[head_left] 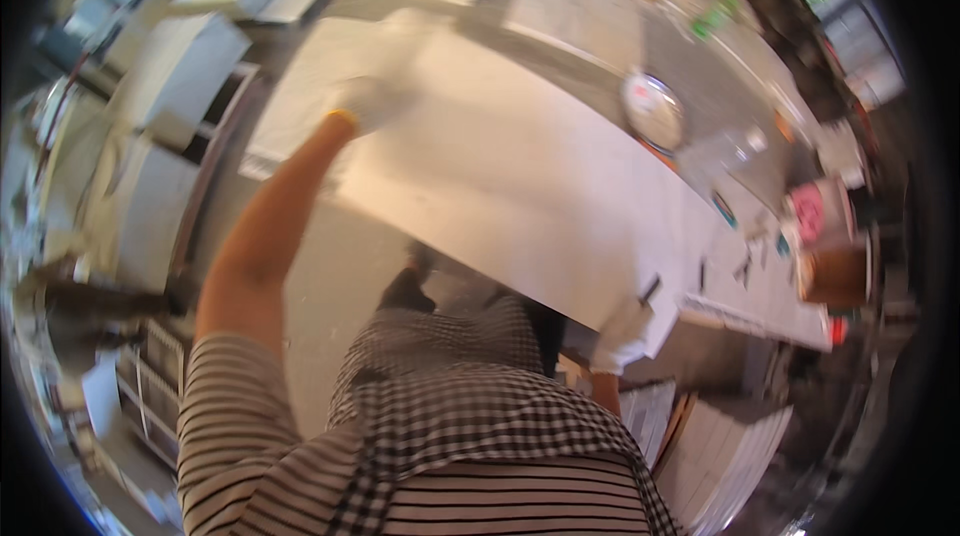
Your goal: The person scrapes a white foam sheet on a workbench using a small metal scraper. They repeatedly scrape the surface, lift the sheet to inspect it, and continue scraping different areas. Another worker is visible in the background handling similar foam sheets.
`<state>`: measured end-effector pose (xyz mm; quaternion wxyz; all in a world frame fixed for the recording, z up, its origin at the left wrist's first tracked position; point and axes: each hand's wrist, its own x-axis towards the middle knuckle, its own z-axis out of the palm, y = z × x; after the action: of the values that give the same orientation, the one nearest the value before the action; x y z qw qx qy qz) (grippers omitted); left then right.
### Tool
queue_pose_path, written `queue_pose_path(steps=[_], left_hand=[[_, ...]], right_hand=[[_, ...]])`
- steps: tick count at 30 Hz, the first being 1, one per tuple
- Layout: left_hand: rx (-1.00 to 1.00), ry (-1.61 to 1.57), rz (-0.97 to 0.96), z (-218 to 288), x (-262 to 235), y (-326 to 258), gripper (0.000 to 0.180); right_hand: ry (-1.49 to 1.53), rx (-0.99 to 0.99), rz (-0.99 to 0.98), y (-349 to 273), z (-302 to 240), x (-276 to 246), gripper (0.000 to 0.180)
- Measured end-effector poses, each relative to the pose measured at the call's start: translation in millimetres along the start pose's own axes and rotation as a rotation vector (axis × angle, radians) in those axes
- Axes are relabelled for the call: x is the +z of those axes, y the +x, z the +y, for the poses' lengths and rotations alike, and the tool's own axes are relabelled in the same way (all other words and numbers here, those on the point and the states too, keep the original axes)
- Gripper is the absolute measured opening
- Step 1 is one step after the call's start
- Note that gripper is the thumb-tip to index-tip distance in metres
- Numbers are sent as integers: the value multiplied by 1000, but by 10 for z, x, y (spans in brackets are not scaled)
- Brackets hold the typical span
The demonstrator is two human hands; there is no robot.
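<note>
Both gloved hands hold a large flat white rectangular panel (520, 196) above the floor: the left hand (368, 101) grips its far left edge, the right hand (622, 334) its near right corner, beside the cluttered bench (770, 286).

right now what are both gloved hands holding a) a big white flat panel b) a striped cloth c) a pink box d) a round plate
a: the left hand grips the far edge and the right hand grips the near corner of the big white flat panel.
</note>
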<state>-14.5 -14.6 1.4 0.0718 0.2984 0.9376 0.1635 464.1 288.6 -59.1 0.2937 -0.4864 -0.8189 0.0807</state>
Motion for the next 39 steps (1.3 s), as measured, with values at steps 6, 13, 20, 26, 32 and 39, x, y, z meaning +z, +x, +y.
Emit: queue_pose_path(steps=[6, 13, 20, 26, 32, 39], left_hand=[[-378, 44, -96, 455, -469, -61, 77], [-465, -165, 321, 589, 191, -58, 73], [-281, -153, 215, 442, -25, -56, 74], [-324, -128, 65, 520, -106, -104, 78], [-359, -120, 79, 564, -144, -128, 77], [-385, -121, 52, 544, -127, -94, 78]], right_hand=[[132, -11, -35, 3, -263, -257, 27], [312, -62, -158, 162, -446, -566, 28], [384, -295, -228, 470, -860, -541, 26], [436, -329, -282, 542, -1159, -141, 24], [344, -278, -146, 911, -1265, 134, 23], [444, -258, -303, 1237, -1315, 194, 31]])
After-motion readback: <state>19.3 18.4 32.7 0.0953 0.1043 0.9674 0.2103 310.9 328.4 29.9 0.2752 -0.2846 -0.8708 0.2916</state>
